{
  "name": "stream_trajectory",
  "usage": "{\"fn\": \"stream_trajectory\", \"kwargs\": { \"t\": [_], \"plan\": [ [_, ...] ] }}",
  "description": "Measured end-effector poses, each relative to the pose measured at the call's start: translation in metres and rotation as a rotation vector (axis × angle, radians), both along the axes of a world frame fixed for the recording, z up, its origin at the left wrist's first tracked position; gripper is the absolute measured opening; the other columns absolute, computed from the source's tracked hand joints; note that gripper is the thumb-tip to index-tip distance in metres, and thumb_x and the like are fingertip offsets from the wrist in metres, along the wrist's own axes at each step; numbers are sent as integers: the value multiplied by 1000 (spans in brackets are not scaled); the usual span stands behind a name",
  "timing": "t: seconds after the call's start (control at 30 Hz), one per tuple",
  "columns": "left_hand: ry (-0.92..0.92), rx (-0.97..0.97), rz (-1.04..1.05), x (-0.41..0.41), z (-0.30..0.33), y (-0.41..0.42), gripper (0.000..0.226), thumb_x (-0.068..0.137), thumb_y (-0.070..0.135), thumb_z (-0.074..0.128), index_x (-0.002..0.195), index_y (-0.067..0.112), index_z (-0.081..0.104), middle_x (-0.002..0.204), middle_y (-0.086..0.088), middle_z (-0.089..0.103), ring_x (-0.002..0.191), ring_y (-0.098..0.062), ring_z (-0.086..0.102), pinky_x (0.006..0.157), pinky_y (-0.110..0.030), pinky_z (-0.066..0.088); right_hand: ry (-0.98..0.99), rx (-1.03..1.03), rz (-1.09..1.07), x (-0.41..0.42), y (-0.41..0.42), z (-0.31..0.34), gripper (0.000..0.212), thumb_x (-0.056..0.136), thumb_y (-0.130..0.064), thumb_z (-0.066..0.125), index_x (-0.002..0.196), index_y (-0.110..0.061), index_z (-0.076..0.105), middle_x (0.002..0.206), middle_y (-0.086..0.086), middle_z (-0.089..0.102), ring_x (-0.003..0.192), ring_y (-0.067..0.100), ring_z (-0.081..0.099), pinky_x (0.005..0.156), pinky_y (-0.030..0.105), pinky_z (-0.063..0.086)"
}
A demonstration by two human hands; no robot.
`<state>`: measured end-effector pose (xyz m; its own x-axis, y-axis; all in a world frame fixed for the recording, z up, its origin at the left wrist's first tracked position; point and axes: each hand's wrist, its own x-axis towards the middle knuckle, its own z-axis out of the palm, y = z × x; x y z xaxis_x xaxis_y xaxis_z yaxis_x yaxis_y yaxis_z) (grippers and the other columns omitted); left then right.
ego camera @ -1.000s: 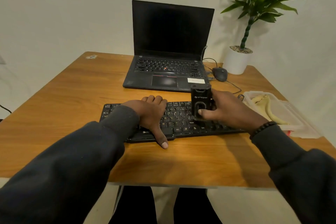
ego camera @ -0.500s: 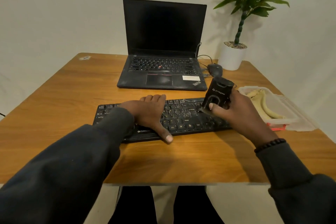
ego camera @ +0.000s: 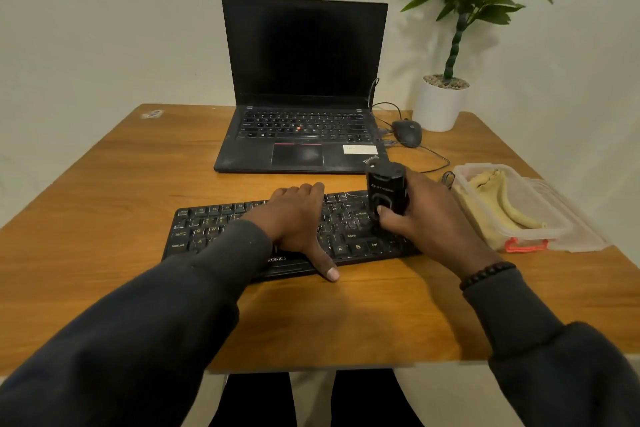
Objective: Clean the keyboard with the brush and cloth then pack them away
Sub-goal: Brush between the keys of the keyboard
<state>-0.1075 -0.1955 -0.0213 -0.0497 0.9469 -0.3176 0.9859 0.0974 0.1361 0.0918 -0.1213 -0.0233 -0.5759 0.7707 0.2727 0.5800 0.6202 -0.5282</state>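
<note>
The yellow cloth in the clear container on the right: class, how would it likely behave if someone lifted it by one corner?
The yellow cloth lies in soft curved folds inside the clear plastic container, so it would probably hang limp. It looks thin, so likely light. Bunched as it is, it may drag over the container's rim.

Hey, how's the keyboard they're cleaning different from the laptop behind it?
The keyboard lies flat near the table's front edge; the laptop sits farther back, opened up with its dark screen upright. The left hand rests on the keyboard and the right hand holds the brush against its keys; nothing touches the laptop. The laptop has a touchpad and a white sticker; the keyboard has neither. Both are black.
</note>
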Motion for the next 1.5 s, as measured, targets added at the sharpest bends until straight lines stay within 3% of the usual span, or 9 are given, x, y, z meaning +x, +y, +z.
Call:
{"fn": "stream_trajectory", "kwargs": {
  "t": [0.2,0.43,0.63,0.73,0.83,0.97,1.23,1.33,1.5],
  "plan": [
    [3,3,33,0,-2,1,141,51,69,84,154,10,9,160,-11,23,147,-32,22,120,-44,17,117,11,-110,-1,-12,-13,34,82,-29,71,110,-30,52,93,-17,55,86,4,55,65,16,42],
    [10,0,42,1,-1,1,140,50,70,84,154,10,11,160,-10,25,146,-31,25,120,-44,21,205,-92,-85,-17,-8,-10,32,84,-32,70,106,-33,47,84,-26,51,75,-16,48,55,6,39],
    [1,-1,37,0,0,0,138,51,69,84,153,11,11,160,-10,24,146,-31,23,120,-44,19,-81,-154,64,-13,3,7,36,83,-33,72,108,-33,46,85,-23,51,77,-8,51,57,10,37],
    [12,-14,30,0,1,0,139,52,70,83,154,10,10,160,-11,23,146,-32,22,120,-44,19,11,-57,-39,-15,9,9,38,83,-32,71,115,-29,50,88,-22,50,73,-12,46,57,8,32],
    [29,-13,28,0,1,1,140,51,72,82,154,10,11,158,-11,25,145,-31,25,120,-44,21,-11,-157,46,-24,7,2,37,83,-32,72,114,-28,52,92,-21,56,81,-5,55,61,8,38],
    [24,-17,22,1,2,0,137,53,71,82,153,10,12,158,-11,26,144,-31,26,118,-43,21,-238,-174,200,-25,19,25,35,81,-33,73,110,-26,54,91,-13,64,78,-3,60,57,9,46],
    [31,-21,19,2,4,0,138,53,70,82,154,9,10,159,-11,24,145,-31,24,119,-43,20,-171,-222,224,-31,25,15,47,82,-34,72,122,-24,49,107,-10,64,93,4,63,76,24,56],
    [20,-16,18,1,2,-1,138,54,70,82,154,9,10,159,-12,22,146,-31,23,119,-42,18,-239,-283,280,-12,23,22,42,84,-32,71,118,-30,47,104,-13,64,91,4,64,73,21,55],
    [14,-21,23,0,2,0,139,52,71,82,154,10,9,160,-12,22,146,-32,22,120,-44,19,-55,-277,165,-14,29,20,43,85,-34,70,121,-33,46,104,-20,59,92,-4,56,67,14,41]
  ]
}}
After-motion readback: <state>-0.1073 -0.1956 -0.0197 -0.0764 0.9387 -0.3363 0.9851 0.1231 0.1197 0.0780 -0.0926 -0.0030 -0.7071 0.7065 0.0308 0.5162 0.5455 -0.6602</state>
